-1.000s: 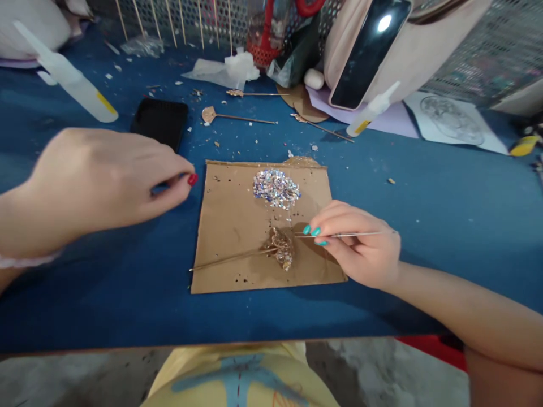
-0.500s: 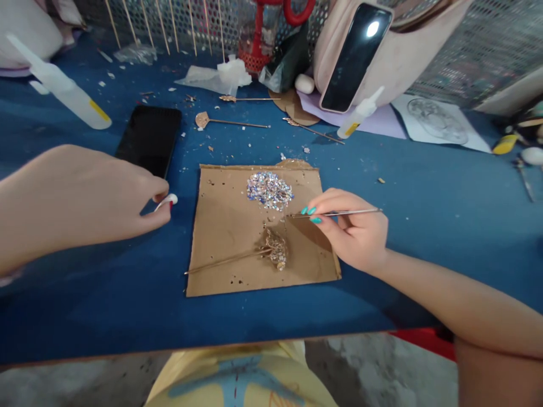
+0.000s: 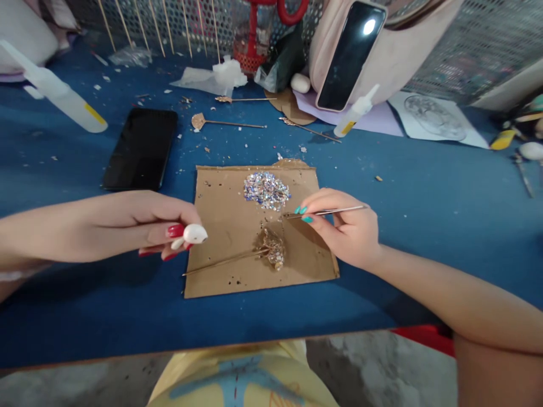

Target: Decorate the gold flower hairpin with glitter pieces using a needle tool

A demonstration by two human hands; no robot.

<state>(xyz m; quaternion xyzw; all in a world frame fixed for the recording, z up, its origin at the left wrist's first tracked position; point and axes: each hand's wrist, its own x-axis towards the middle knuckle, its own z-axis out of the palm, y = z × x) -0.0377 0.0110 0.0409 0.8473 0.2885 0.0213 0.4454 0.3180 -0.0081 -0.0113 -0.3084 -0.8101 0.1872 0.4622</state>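
**Earbud in one hand, thin metal tool in the other, over a cardboard work mat**

The left hand [image 3: 127, 226] pinches a small white earbud [image 3: 193, 234] between the thumb and the fingertips, which carry red nail polish. The earbud is glossy, with a rounded head pointing right and a short stem running back under the thumb. It sits at the very tip of the grip, beyond the knuckles, just over the left edge of the cardboard sheet [image 3: 224, 198].

The right hand [image 3: 348, 232], with teal nails, is closed on a thin metal tool [image 3: 326, 212], held like a pen between thumb and first fingers. The tool is slim and silvery; its tip pokes out leftward past the fingertips, and its tail extends right above the back of the hand. The tip lies near the lower right edge of a pile of iridescent sequins [image 3: 266, 190] heaped on the upper middle of the cardboard.

Below the pile, on the same sheet, lies a gold leaf-shaped ornament [image 3: 274, 254] partly covered in sequins, fixed to a thin stick [image 3: 220, 262] that runs down and left. It lies between the two hands, touched by neither.

The cardboard rests on a blue table [image 3: 424, 215]. A black phone [image 3: 142, 148] lies flat just above the left hand, and a glue bottle [image 3: 354, 113] lies further back.
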